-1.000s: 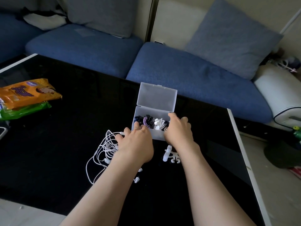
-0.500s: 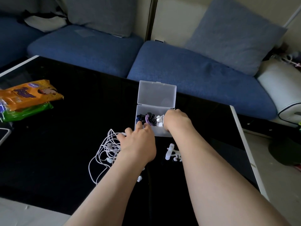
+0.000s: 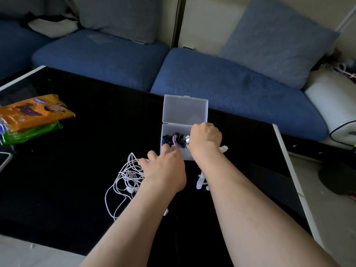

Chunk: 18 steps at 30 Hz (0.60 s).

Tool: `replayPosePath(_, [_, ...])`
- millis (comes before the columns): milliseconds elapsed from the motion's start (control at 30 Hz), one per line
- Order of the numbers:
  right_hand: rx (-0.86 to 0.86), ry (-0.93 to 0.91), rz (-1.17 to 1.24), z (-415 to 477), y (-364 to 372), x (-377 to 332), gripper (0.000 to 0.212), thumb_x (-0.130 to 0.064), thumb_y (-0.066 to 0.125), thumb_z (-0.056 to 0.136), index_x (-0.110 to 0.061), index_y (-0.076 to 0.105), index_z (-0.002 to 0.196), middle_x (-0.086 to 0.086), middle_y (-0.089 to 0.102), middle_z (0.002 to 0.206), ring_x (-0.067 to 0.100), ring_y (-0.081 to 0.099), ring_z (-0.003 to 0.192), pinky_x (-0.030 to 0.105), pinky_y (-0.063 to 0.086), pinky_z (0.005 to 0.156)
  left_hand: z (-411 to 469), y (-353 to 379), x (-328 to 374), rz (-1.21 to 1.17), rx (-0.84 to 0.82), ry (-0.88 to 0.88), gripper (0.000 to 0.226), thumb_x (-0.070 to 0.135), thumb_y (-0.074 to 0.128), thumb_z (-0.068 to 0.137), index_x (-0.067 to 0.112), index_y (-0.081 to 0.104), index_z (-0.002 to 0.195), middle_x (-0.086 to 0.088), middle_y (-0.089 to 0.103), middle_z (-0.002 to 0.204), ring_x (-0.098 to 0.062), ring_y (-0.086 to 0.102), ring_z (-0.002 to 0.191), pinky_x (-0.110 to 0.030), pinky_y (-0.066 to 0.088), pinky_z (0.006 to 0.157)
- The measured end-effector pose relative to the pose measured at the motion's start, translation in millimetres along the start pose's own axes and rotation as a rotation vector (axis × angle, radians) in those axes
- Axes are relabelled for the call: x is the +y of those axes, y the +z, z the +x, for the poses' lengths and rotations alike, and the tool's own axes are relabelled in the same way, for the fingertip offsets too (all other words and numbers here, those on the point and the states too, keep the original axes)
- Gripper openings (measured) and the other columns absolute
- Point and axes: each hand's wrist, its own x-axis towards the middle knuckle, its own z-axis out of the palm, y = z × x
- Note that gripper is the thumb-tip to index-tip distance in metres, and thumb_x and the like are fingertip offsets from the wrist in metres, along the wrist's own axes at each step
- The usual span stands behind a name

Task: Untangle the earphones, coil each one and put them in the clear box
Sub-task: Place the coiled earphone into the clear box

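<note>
Since a second ago, your right hand [image 3: 206,138] had gone from lying flat along the near rim to arching over the right end of the clear box [image 3: 186,155], knuckles up. The left hand [image 3: 163,168] had barely shifted.

The box sat at the centre of the frame on the black table [image 3: 81,170], its lid [image 3: 185,110] standing open behind it. Inside lay a dark coil [image 3: 166,140] and a purple coil [image 3: 176,140], with a bit of white earphone [image 3: 187,140] showing at the edge of your right hand. That hand's fingers curled down into the box and were hidden, so I cannot tell whether they held the white one or only pressed it. Your left hand was loose and held nothing, its fingertips touching the box's near wall.

I judged you partly done: at least two coils were stowed and a third was going in. The white tangle [image 3: 127,174] still lay uncoiled, left of the box and partly under your left hand. A small white piece [image 3: 200,182] beside your right forearm was too unclear to name.

Further out, snack packets [image 3: 36,112] lay at the left of the frame, and the blue sofa [image 3: 231,87] ran across the top.
</note>
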Motion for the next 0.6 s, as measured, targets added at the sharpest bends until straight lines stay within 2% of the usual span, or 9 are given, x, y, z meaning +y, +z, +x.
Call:
replayPosePath(100, [0.051,0.008,0.042,-4,1,1,0.024,-0.010,0.064,0.097,-0.016,0.070,0.119,0.011,0.067,0.123,0.031,0.064,0.116,0.038,0.054,0.088,1,0,1,-0.003,-0.008,-0.002,0.071,0.020,0.059,0.094,0.022,0.028,0.158,0.002,0.031,0.158,-0.040,0.037,0.134,-0.054,0.032,0.104])
replayPosePath(200, [0.058,0.080,0.153,-9,3,0,0.023,-0.006,0.063,0.097,-0.016,0.070,0.116,0.011,0.069,0.123,0.031,0.066,0.117,0.036,0.049,0.081,0,-1,2,-0.007,-0.009,-0.003,0.069,0.020,0.057,0.095,0.021,0.029,0.158,0.002,0.032,0.157,-0.040,0.036,0.134,-0.055,0.032,0.105])
replayPosePath(300, [0.139,0.132,0.199,-14,2,5,0.020,-0.007,0.065,0.095,-0.017,0.070,0.112,0.011,0.070,0.118,0.030,0.068,0.111,0.035,0.043,0.074,0,-1,2,-0.010,-0.014,-0.003,0.067,0.019,0.057,0.094,0.022,0.031,0.156,0.002,0.033,0.155,-0.040,0.036,0.134,-0.054,0.032,0.105])
replayPosePath(433, [0.161,0.111,0.218,-21,13,9,0.024,-0.006,0.054,0.100,-0.016,0.070,0.115,0.012,0.071,0.120,0.032,0.069,0.111,0.037,0.048,0.083,0,-2,1,-0.020,-0.020,0.003,0.066,0.018,0.056,0.093,0.021,0.032,0.154,0.002,0.035,0.153,-0.039,0.037,0.133,-0.056,0.032,0.105])
replayPosePath(533, [0.139,0.118,0.262,-22,14,13,0.027,-0.007,0.051,0.101,-0.016,0.068,0.120,0.012,0.070,0.125,0.034,0.065,0.117,0.040,0.046,0.094,-1,-3,0,-0.027,-0.030,0.011,0.067,0.017,0.056,0.093,0.021,0.031,0.155,0.002,0.035,0.153,-0.038,0.036,0.134,-0.056,0.030,0.104])
replayPosePath(600, [0.147,0.127,0.287,-23,11,16,0.027,-0.005,0.051,0.101,-0.015,0.067,0.120,0.012,0.070,0.126,0.035,0.066,0.118,0.041,0.046,0.095,-2,-3,0,-0.032,-0.035,0.017,0.067,0.015,0.057,0.092,0.019,0.032,0.154,0.003,0.036,0.151,-0.037,0.037,0.133,-0.056,0.030,0.103])
